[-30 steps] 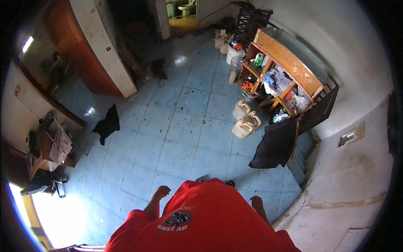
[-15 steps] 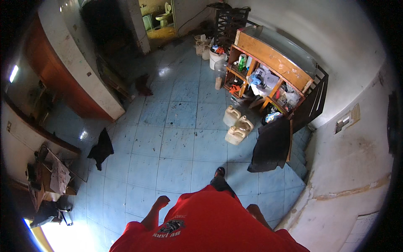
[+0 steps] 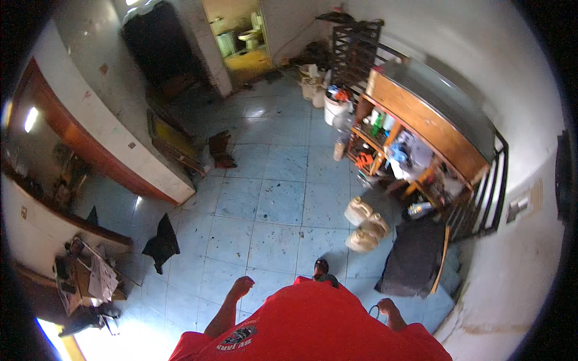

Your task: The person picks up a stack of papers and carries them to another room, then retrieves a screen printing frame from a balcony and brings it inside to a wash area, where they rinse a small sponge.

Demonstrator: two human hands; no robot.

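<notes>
My left hand [image 3: 242, 286] hangs beside the red shirt, over the tiled floor, its fingers loosely curled with nothing visible in them. At the other side, my right hand [image 3: 390, 308] is closed, and a thin dark loop [image 3: 374, 311] sticks out from it; what it belongs to is hidden. Nearest to this hand is a black sheet [image 3: 410, 257] leaning beside a wooden strip. Several pale plastic jugs [image 3: 361, 242] stand on the floor ahead of it. One dark shoe [image 3: 321, 266] shows beyond the shirt's hem.
A wooden shelf unit [image 3: 421, 123] full of clutter stands at the right. Behind it are a white bucket [image 3: 336, 109] and a black slatted rack [image 3: 355, 54]. Black cloth [image 3: 161, 243] and a brown scrap [image 3: 221, 150] lie on the floor. A doorway shows a toilet [image 3: 250, 39].
The view has shifted, so the room's things sit lower and further right. My right hand has come further into view, and the dark loop now shows at it.
</notes>
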